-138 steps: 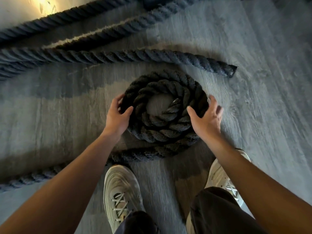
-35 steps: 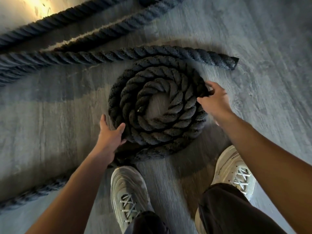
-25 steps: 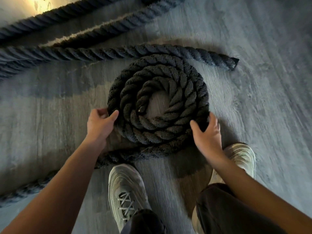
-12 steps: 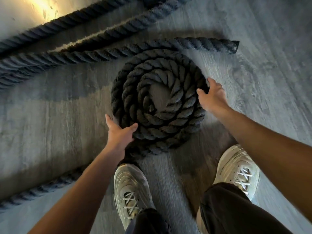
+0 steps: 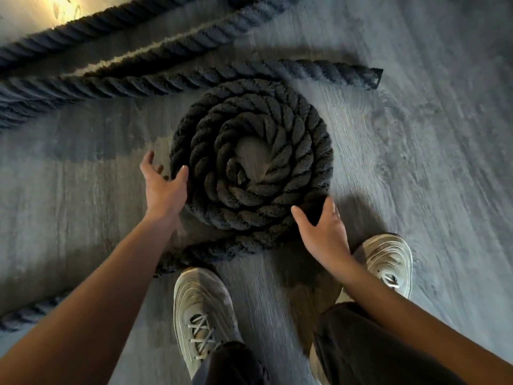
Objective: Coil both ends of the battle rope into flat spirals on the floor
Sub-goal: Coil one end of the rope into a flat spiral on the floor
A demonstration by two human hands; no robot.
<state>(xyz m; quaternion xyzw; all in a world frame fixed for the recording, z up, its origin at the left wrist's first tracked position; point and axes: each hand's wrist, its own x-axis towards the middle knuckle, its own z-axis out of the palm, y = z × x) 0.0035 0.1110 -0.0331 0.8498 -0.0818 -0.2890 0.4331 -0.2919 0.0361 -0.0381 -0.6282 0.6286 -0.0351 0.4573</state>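
A thick black battle rope lies wound in a flat spiral (image 5: 277, 126) of about three turns on the grey floor. Its tail (image 5: 222, 250) runs from the spiral's near edge off to the lower left. The rope's other end (image 5: 361, 76) lies straight just beyond the spiral, its capped tip pointing right. My left hand (image 5: 165, 187) rests at the spiral's left edge with fingers spread. Against the near right edge my right hand (image 5: 322, 232) presses with fingers apart. Neither hand grips the rope.
Two more rope stretches (image 5: 177, 37) run diagonally across the far floor. My two pale sneakers (image 5: 202, 309) (image 5: 388, 259) stand just in front of the spiral, the left one close to the rope tail. A sunlit patch (image 5: 50, 6) shows at the top left.
My left hand has slid up the spiral's left side and my right hand has dropped from the right side to the near right edge. The spiral has turned a little.
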